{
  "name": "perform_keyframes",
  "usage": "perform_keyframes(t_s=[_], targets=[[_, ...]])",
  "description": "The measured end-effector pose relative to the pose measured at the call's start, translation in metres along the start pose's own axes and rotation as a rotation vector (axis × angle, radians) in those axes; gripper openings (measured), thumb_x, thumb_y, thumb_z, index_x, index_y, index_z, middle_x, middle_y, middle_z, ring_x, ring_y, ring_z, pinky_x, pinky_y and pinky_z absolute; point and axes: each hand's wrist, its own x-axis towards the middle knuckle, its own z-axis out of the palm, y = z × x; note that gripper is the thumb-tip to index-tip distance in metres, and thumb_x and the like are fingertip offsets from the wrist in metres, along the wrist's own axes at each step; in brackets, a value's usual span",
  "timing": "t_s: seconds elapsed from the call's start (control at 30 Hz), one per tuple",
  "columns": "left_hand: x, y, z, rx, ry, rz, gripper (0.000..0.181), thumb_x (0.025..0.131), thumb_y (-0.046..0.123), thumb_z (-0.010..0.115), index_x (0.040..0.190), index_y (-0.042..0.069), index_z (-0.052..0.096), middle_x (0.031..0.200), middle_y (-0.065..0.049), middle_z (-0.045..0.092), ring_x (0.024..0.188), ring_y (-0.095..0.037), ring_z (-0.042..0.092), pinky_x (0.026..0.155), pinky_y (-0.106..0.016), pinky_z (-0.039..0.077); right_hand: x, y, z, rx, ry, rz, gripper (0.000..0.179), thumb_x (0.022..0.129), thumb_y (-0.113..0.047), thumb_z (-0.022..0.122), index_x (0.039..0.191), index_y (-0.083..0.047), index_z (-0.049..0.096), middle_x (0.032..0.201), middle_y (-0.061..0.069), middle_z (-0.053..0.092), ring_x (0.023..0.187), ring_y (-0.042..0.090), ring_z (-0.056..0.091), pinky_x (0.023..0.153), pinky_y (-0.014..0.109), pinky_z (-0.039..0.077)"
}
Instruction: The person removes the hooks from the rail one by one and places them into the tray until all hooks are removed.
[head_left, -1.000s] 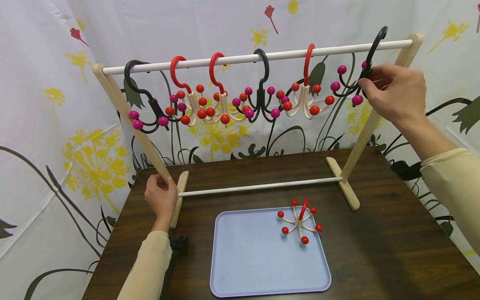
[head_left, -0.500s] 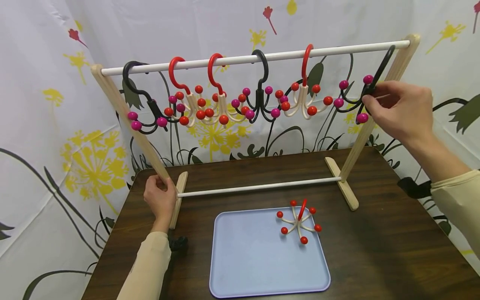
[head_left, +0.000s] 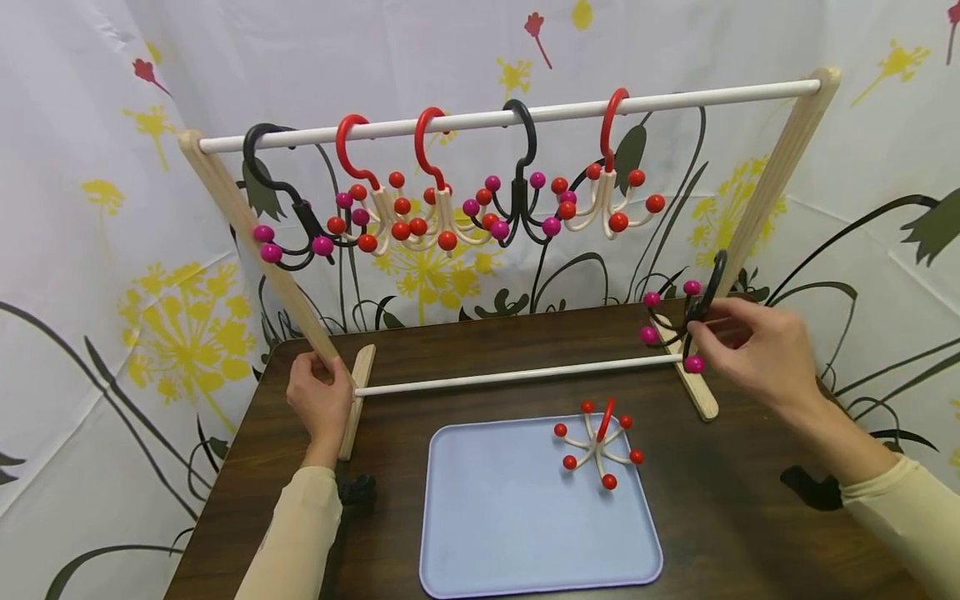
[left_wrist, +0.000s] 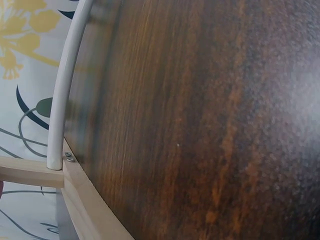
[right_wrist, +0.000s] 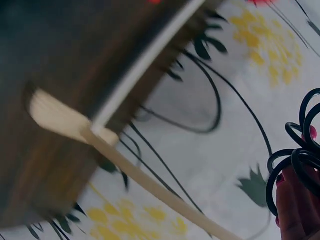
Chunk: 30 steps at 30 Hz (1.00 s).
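Head view: a person's right hand (head_left: 761,350) pinches a black hanger (head_left: 699,310) near the right end of the rack (head_left: 566,111); the left hand (head_left: 322,396) grips its left post (head_left: 297,304), 5 other hangers (head_left: 519,196) on its top bar. Left wrist: rack's foot (left_wrist: 95,205) on table (left_wrist: 200,125). Right wrist: black hanger apart from rack.

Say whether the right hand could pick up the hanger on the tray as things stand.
Probably not yet: the right hand holds a black hanger, though nothing visible blocks its way to the red-hooked hanger.
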Motion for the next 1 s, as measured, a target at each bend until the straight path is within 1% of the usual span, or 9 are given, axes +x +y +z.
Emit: perform_keyframes(t_s=[0.13,0.27,0.37,0.43,0.57,0.8,0.9,1.0], targets=[[-0.001,-0.001,-0.001,0.007,-0.005,-0.008,0.015,0.085,0.012,0.070,0.092,0.000,0.064,0.083,-0.015,0.063,0.072,-0.026,0.061,0.060,-0.010,0.035,-0.032,-0.001,0.012,0.006,-0.034,0.044,0.019,0.075,-0.011,0.080,0.093,-0.012,0.076,0.079,0.000,0.073,0.060,-0.007,0.061,0.055,0.012,0.047],[-0.002,0.002,-0.001,0.010,-0.016,-0.020,0.014,0.086,0.011,0.069,0.092,0.000,0.064,0.084,-0.015,0.063,0.074,-0.025,0.062,0.060,-0.009,0.035,-0.062,-0.003,0.020,0.026,-0.065,0.088,0.020,0.075,-0.009,0.080,0.093,-0.014,0.075,0.079,-0.001,0.073,0.062,-0.006,0.062,0.054,0.013,0.049],[-0.002,0.005,-0.001,0.012,-0.021,-0.021,0.014,0.086,0.010,0.069,0.092,-0.001,0.063,0.084,-0.015,0.063,0.074,-0.026,0.062,0.060,-0.010,0.035,-0.083,-0.005,0.025,0.051,-0.091,0.104,0.022,0.073,-0.005,0.081,0.092,-0.014,0.074,0.079,-0.001,0.073,0.066,-0.006,0.063,0.053,0.015,0.049],[-0.001,0.004,-0.001,0.010,-0.020,-0.019,0.014,0.086,0.010,0.069,0.092,-0.001,0.063,0.084,-0.015,0.063,0.074,-0.026,0.062,0.059,-0.009,0.035,-0.095,-0.006,0.027,0.073,-0.110,0.109,0.024,0.072,-0.003,0.082,0.092,-0.014,0.074,0.080,-0.002,0.073,0.068,-0.006,0.064,0.052,0.016,0.050],[0.000,0.001,-0.001,0.010,-0.010,-0.017,0.014,0.086,0.011,0.070,0.091,-0.001,0.063,0.083,-0.015,0.062,0.073,-0.025,0.062,0.059,-0.009,0.035,-0.115,-0.011,0.031,0.096,-0.129,0.125,0.029,0.070,-0.002,0.083,0.094,-0.015,0.074,0.081,-0.006,0.073,0.069,-0.005,0.065,0.052,0.017,0.050],[0.001,0.000,-0.001,0.006,-0.006,-0.006,0.014,0.086,0.011,0.069,0.090,-0.001,0.063,0.083,-0.015,0.062,0.073,-0.027,0.062,0.060,-0.010,0.035,-0.145,-0.020,0.040,0.114,-0.147,0.085,0.036,0.067,-0.002,0.085,0.097,-0.020,0.074,0.080,-0.010,0.072,0.069,-0.004,0.065,0.048,0.015,0.046],[0.001,0.000,-0.002,0.009,-0.008,-0.007,0.014,0.086,0.011,0.069,0.091,-0.001,0.063,0.083,-0.015,0.062,0.073,-0.027,0.062,0.059,-0.010,0.035,-0.157,-0.024,0.046,0.121,-0.170,0.074,0.037,0.066,-0.003,0.086,0.096,-0.020,0.073,0.083,-0.010,0.072,0.071,-0.002,0.066,0.048,0.016,0.048],[0.000,0.002,-0.002,0.014,-0.013,-0.010,0.014,0.085,0.011,0.070,0.091,-0.001,0.063,0.084,-0.015,0.062,0.073,-0.026,0.062,0.059,-0.010,0.035,-0.165,-0.028,0.052,0.137,-0.184,0.071,0.036,0.066,-0.003,0.086,0.095,-0.019,0.072,0.084,-0.009,0.072,0.070,0.000,0.067,0.052,0.018,0.051]])
